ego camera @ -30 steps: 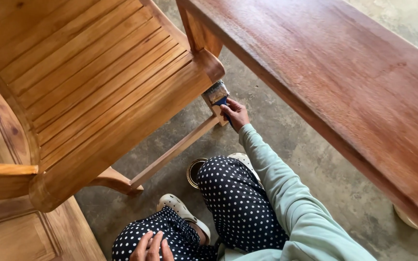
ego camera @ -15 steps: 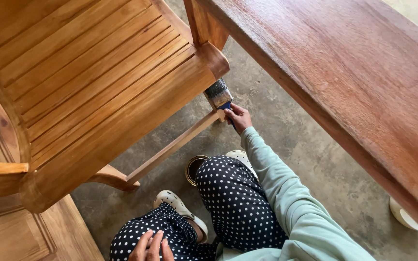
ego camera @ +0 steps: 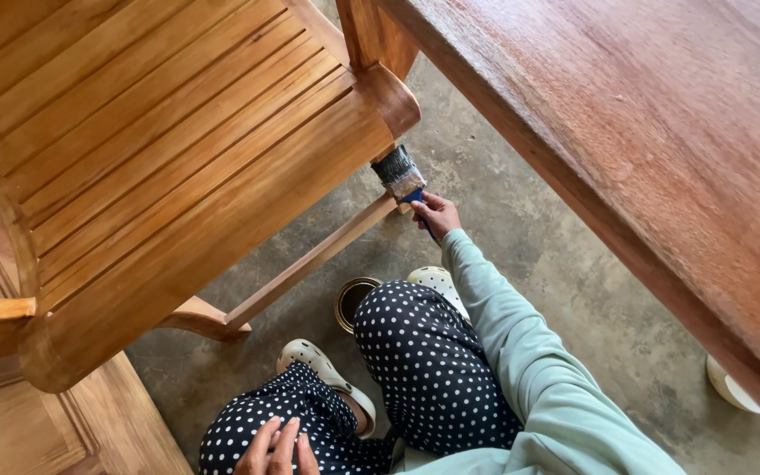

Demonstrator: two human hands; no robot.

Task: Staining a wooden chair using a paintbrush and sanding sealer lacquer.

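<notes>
Under the chair [ego camera: 178, 167] corner, right hand [ego camera: 437, 214] gripping paintbrush [ego camera: 402, 180], bristles angled up-left, handle down-right.

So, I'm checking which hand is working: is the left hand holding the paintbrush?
No, the right hand grips the paintbrush; the left hand rests on the knee.

Chair [ego camera: 178, 167]: my warm honey-orange slats
Brush [ego camera: 400, 179]: dark bristles, blue handle
Sleeve [ego camera: 521, 352]: my pale mint
Trousers [ego camera: 424, 361]: navy or black, white dots
Tin [ego camera: 354, 302]: brassy rim
Floor [ego camera: 521, 229]: mottled grey
</notes>
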